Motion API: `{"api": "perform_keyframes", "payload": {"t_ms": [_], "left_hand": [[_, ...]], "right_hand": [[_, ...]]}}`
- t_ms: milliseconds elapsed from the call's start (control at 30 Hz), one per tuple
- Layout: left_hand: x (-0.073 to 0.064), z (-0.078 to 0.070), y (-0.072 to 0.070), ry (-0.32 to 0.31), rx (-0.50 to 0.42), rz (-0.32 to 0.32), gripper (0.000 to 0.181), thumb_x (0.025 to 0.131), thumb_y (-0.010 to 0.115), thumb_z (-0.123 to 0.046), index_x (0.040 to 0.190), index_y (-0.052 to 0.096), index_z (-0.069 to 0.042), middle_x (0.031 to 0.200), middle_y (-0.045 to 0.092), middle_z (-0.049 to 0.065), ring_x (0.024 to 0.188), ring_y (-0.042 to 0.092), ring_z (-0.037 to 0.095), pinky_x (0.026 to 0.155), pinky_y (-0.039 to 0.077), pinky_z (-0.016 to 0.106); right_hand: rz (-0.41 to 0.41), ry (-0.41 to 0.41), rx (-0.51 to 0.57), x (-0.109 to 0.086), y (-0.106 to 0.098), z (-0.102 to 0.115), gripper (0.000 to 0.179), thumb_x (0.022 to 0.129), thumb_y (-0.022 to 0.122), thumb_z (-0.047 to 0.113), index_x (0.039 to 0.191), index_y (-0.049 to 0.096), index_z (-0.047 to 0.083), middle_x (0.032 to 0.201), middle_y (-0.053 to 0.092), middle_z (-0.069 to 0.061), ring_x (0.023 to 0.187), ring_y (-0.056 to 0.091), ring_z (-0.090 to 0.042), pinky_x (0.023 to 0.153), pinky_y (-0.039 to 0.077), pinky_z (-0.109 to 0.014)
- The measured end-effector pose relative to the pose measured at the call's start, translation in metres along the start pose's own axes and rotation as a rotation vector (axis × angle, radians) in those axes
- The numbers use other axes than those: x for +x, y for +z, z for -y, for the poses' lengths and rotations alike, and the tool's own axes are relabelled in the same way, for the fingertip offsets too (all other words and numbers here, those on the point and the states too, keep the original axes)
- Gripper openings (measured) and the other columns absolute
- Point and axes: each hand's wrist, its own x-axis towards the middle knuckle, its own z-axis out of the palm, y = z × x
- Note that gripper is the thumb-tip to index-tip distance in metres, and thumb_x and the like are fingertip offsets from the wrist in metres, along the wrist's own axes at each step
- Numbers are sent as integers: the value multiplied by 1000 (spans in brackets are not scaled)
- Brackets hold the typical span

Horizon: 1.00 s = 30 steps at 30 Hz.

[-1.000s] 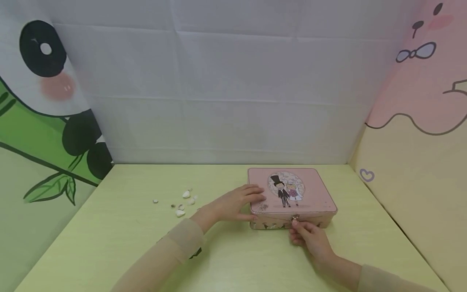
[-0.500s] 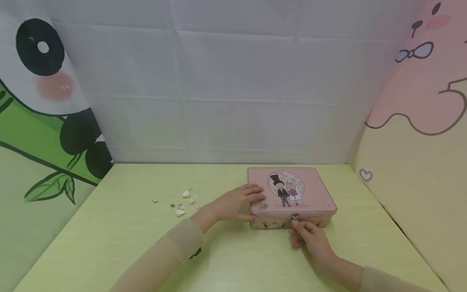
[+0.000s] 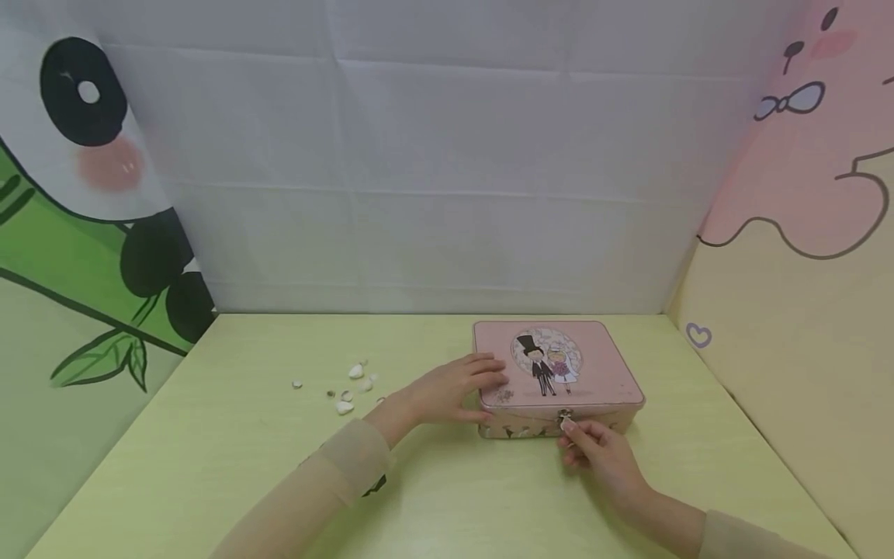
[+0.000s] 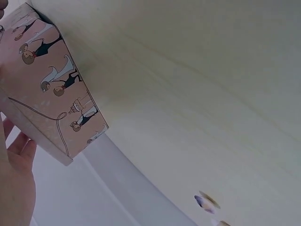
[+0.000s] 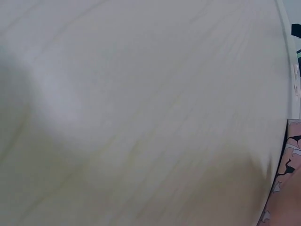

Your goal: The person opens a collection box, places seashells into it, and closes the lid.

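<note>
Box [image 3: 601, 365] sits closed on the right of the table [image 3: 209, 466], my left hand [image 3: 454, 390] spread loosely over its left edge, my right hand [image 3: 606, 460] pinching the clasp [image 3: 564, 416]. I seem to be working it free, which calls next for firm thumb pressure.

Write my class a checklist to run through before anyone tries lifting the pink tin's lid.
1. Tin sits flat on the table: ok.
2. Lid is down: ok.
3. Left hand is placed to steady the tin: ok, fingers rest on the lid's left edge.
4. Right hand is at the front clasp: ok, thumb tip against it.
5. Clasp is released: cannot tell, the thumb partly covers it.
6. Small shell-like pieces are away from the tin: ok, scattered to its left.
</note>
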Motion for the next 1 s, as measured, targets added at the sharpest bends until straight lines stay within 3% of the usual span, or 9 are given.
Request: {"api": "perform_keyframes", "payload": {"t_ms": [467,767,1000], "left_hand": [[2,-5,2,3,70,-55,67,82,66,-51,135,50,-14,144,44,5,136,36,27,114,25,37],[2,-9,1,-29,54,-57,64,84,64,-50,135,50,-13,144,44,5,136,36,26,114,24,35],[5,-14,1,-17,187,-68,61,87,59,-52,131,52,-11,139,50,9,132,43,29,110,32,37]], "right_hand": [[15,0,54,-1,0,-1,12,93,57,12,89,60,2,77,65,-2,63,56,-9,64,50,-22],[31,-3,59,-1,1,-3,9,94,56,11,89,58,4,78,64,-2,64,55,-8,66,50,-22],[48,-20,62,2,0,-5,12,94,57,13,90,57,2,78,63,-2,63,55,-10,63,49,-23]]}}
